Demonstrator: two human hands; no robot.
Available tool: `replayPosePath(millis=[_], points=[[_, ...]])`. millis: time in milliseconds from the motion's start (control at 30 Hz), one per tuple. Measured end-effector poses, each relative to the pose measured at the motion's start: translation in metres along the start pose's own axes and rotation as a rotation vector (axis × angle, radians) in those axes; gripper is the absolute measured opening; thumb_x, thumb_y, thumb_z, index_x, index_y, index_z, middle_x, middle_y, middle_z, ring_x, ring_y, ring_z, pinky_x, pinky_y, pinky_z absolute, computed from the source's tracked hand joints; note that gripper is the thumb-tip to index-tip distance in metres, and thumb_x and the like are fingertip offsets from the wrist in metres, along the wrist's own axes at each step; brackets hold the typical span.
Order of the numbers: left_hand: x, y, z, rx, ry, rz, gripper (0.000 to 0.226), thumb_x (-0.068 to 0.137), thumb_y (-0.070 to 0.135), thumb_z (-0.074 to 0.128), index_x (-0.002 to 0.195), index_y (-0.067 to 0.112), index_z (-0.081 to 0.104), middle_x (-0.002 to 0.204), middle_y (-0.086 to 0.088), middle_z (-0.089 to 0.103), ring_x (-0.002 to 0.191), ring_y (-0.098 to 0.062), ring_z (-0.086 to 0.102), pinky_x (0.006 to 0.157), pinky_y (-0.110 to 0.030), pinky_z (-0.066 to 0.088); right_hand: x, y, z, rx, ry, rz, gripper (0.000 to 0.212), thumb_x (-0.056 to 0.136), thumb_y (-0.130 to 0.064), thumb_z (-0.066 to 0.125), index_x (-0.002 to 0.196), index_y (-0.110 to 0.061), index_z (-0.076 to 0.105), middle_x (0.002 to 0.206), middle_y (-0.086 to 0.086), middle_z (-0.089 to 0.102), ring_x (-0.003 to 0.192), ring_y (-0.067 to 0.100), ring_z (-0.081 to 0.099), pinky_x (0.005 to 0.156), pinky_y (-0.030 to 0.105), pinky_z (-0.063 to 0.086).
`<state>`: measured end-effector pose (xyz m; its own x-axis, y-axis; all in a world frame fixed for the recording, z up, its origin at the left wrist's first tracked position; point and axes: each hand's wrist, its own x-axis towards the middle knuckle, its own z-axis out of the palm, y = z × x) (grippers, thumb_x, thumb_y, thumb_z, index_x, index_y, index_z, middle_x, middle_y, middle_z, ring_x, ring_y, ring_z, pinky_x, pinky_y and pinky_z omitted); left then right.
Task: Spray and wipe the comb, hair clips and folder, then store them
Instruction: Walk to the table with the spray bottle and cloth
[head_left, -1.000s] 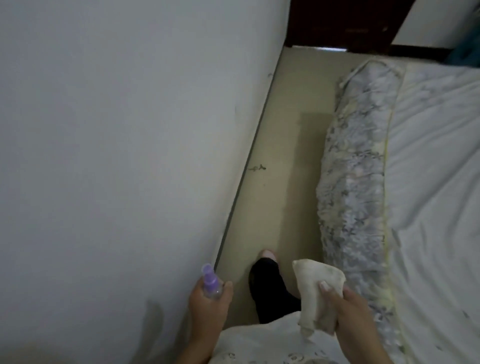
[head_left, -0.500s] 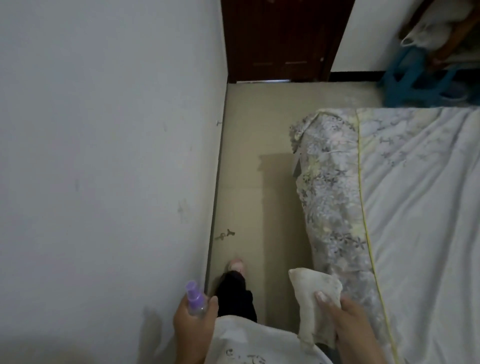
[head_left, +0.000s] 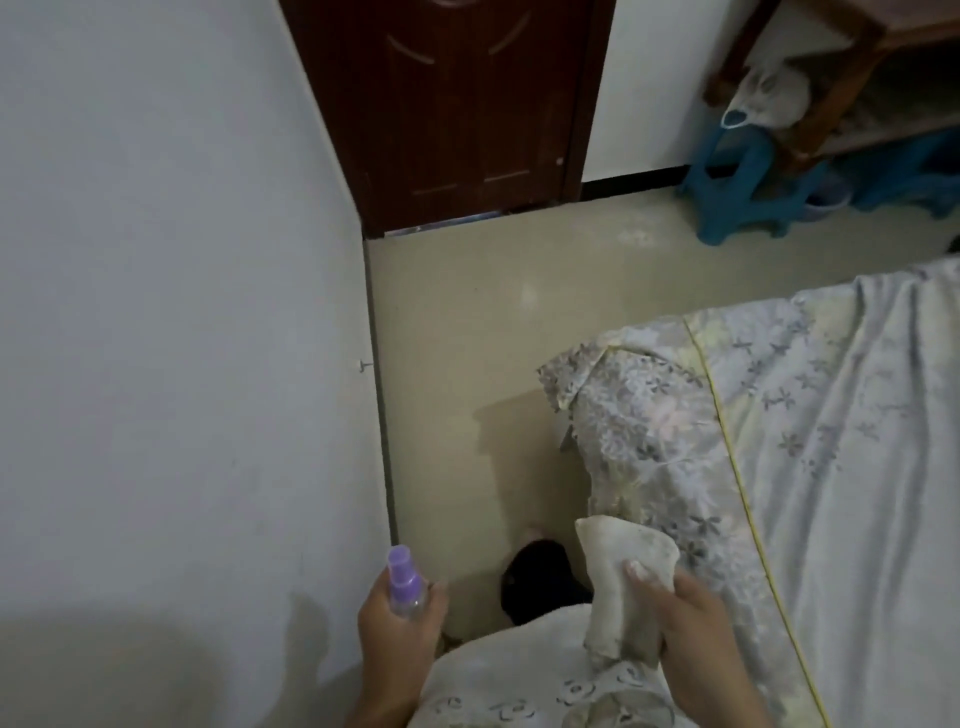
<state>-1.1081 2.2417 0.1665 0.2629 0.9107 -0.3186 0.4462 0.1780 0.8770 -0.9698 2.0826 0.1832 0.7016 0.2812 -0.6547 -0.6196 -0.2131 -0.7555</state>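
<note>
My left hand (head_left: 400, 629) is closed around a small clear spray bottle (head_left: 406, 581) with a purple cap, held upright at the bottom of the view beside the wall. My right hand (head_left: 696, 618) grips a folded off-white cloth (head_left: 621, 571) that sticks up above the fingers, close to the bed's corner. The comb, the hair clips and the folder are nowhere in view.
A white wall (head_left: 171, 338) runs along the left. A narrow strip of beige floor (head_left: 452, 364) leads to a dark brown door (head_left: 467, 104). The bed (head_left: 779, 441) with a floral cover fills the right. Blue plastic stools (head_left: 737, 182) and a wooden shelf (head_left: 857, 62) stand at the far right.
The view has lifted and moved forward along the wall: the door, stools and shelf have come into sight. Both hands keep their hold on the bottle and cloth.
</note>
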Motion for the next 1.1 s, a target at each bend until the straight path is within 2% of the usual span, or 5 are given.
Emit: replayPosePath(millis=[233,467,567,833,1100], points=[[0.184,0.092,0.100,-0.034,0.032,-0.001,0.035,0.072,-0.011,0.065,0.056,0.013,0.045,0.054,-0.011,0.048,0.055,-0.025,0.043,0.061,-0.035,0.040,0.160,-0.150,0.078,0.013,-0.062,-0.024,0.014,0.088,-0.011,0.055,0.086,-0.003,0.066,0.085,0.021,0.067,0.084,0.035,0.062,0.084,0.050,0.046],[0.301,0.172,0.163,0.035,-0.010,0.008,0.027,0.071,-0.007,0.069,0.059,0.007,0.049,0.056,-0.008,0.050,0.053,-0.020,0.046,0.050,-0.005,0.038,0.267,-0.250,0.130,0.064,-0.012,-0.010,0.014,0.085,-0.006,0.056,0.084,0.003,0.066,0.086,0.028,0.068,0.084,0.039,0.063,0.083,0.050,0.047],[0.370,0.207,0.203,0.059,-0.070,0.015,0.033,0.070,-0.009,0.069,0.055,0.011,0.047,0.054,-0.009,0.050,0.049,-0.021,0.044,0.058,-0.024,0.041,0.329,-0.285,0.149,0.114,0.075,-0.014,0.017,0.085,-0.004,0.055,0.087,0.010,0.064,0.081,0.034,0.064,0.077,0.040,0.062,0.073,0.045,0.049],[0.533,0.345,0.341,0.142,-0.418,0.240,0.036,0.075,-0.014,0.059,0.053,0.010,0.043,0.051,-0.007,0.043,0.049,-0.019,0.041,0.042,-0.009,0.035,0.446,-0.383,0.179,0.484,0.326,-0.046,0.014,0.085,-0.004,0.053,0.086,0.002,0.065,0.079,0.023,0.069,0.079,0.037,0.063,0.079,0.050,0.047],[0.582,0.397,0.530,0.315,-0.810,0.371,0.031,0.068,-0.003,0.070,0.056,0.015,0.047,0.050,-0.004,0.047,0.054,-0.019,0.043,0.046,-0.015,0.034,0.522,-0.427,0.120,0.663,0.653,-0.072,0.013,0.084,-0.004,0.053,0.080,-0.001,0.066,0.065,0.008,0.071,0.060,0.012,0.067,0.050,0.020,0.051]])
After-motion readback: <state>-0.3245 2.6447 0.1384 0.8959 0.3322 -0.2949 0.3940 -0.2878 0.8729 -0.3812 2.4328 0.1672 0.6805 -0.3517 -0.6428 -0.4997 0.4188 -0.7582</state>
